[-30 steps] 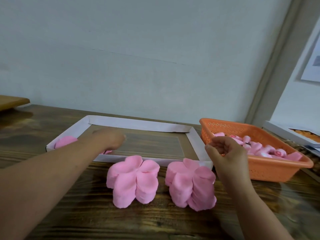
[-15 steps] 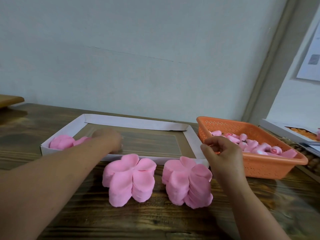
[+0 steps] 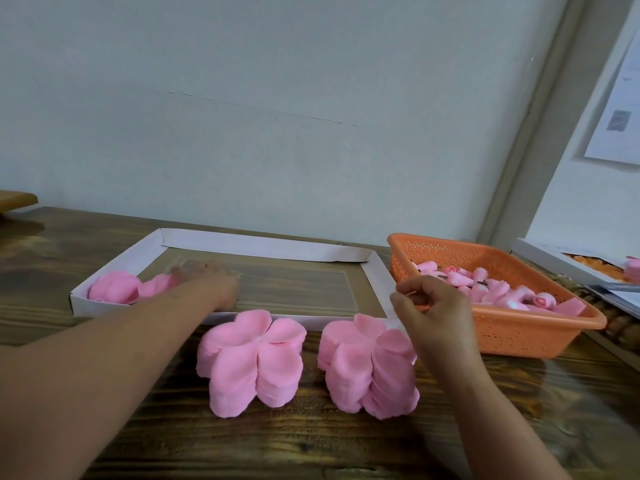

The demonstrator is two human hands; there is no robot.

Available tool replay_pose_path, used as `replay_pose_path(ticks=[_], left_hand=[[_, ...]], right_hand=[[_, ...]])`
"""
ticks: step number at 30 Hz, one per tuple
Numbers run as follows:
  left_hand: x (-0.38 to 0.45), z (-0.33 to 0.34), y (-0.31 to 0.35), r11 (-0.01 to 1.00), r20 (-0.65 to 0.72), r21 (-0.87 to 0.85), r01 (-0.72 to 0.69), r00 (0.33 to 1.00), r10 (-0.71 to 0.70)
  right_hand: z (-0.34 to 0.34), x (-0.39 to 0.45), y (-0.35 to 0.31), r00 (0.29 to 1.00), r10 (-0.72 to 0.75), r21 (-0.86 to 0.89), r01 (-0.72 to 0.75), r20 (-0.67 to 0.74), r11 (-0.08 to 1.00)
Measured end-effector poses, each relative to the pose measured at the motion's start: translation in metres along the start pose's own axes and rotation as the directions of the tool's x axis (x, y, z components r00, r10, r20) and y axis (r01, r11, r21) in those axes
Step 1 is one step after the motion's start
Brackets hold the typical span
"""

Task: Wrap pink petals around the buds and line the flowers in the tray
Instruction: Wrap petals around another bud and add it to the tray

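The left hand (image 3: 207, 282) is now lying deeper inside the shallow white cardboard tray (image 3: 266, 245), its blurred fingers stretched toward the second soft pink wrapped flower (image 3: 157, 285), so the row is growing to two. This flower is touching the fingertips at 9 o'clock. The right hand (image 3: 434, 315) is staying curled, pinching something thin, the orange plastic basket of pink buds (image 3: 512, 329) at 3 o'clock.

Two pink petal stacks (image 3: 251, 362) (image 3: 369, 363) stand just near the white tray (image 3: 263, 244), a gap between them. Tray's right floor lies bare; flowers (image 3: 114, 288) fill its left end. Orange basket (image 3: 540, 329) blocks the right.
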State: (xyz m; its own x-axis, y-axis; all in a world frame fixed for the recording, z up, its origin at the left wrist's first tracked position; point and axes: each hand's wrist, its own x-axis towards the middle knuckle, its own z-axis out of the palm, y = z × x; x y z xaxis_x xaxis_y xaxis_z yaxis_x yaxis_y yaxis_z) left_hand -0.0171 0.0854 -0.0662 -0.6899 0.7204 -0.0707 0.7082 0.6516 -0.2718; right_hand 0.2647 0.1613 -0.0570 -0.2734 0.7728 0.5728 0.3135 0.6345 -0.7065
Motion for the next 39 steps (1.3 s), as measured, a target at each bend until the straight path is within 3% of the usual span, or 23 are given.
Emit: replay_pose_path(ticks=[6, 9, 13, 16, 18, 21, 27, 31, 34, 36, 37, 39], left_hand=[[-0.006, -0.006, 0.003, 0.999, 0.068, -0.041, -0.026, 0.997, 0.029], [-0.007, -0.007, 0.006, 0.995, 0.088, -0.07, -0.065, 0.994, 0.071], [-0.003, -0.004, 0.003, 0.992, 0.13, -0.106, -0.065, 0.988, 0.079], [-0.008, -0.008, 0.005, 0.989, 0.153, -0.065, -0.129, 0.979, 0.138], [-0.01, -0.011, 0.005, 0.988, 0.162, -0.046, -0.144, 0.975, 0.15], [-0.01, -0.01, 0.004, 0.989, 0.159, -0.079, -0.126, 0.978, 0.137], [-0.004, -0.005, 0.001, 0.95, 0.116, -0.311, -0.037, 0.99, 0.076], [-0.004, -0.01, 0.002, 0.971, 0.027, -0.239, -0.015, 0.999, 0.022], [-0.011, -0.023, 0.004, 0.966, -0.202, -0.216, -0.139, 0.975, 0.095], [-0.02, -0.035, 0.004, 0.889, -0.344, -0.315, -0.332, 0.913, 0.219], [-0.026, -0.04, 0.004, 0.829, -0.367, -0.352, -0.435, 0.879, 0.305], [-0.04, -0.047, 0.001, 0.708, -0.282, -0.424, -0.564, 0.825, 0.489]], right_hand=[[-0.018, 0.011, -0.018, 0.997, -0.071, -0.055, 0.069, -0.043, 0.996], [-0.052, 0.043, -0.018, 0.997, -0.06, -0.215, 0.048, -0.053, 0.975], [-0.102, 0.093, 0.009, 0.97, 0.189, -0.579, -0.066, 0.154, 0.812], [-0.117, 0.113, 0.03, 0.834, 0.466, -0.776, -0.074, 0.297, 0.627], [-0.118, 0.119, 0.041, 0.755, 0.568, -0.85, -0.027, 0.328, 0.526], [-0.115, 0.125, 0.049, 0.718, 0.59, -0.859, 0.023, 0.37, 0.511], [-0.113, 0.132, 0.058, 0.684, 0.579, -0.853, 0.127, 0.444, 0.506], [-0.112, 0.134, 0.054, 0.621, 0.62, -0.845, 0.137, 0.479, 0.517], [-0.109, 0.133, 0.052, 0.671, 0.582, -0.85, 0.14, 0.459, 0.508], [-0.111, 0.132, 0.052, 0.742, 0.506, -0.826, 0.114, 0.44, 0.552], [-0.111, 0.132, 0.052, 0.786, 0.453, -0.812, 0.101, 0.419, 0.575], [-0.111, 0.13, 0.054, 0.874, 0.325, -0.779, 0.092, 0.361, 0.62]])
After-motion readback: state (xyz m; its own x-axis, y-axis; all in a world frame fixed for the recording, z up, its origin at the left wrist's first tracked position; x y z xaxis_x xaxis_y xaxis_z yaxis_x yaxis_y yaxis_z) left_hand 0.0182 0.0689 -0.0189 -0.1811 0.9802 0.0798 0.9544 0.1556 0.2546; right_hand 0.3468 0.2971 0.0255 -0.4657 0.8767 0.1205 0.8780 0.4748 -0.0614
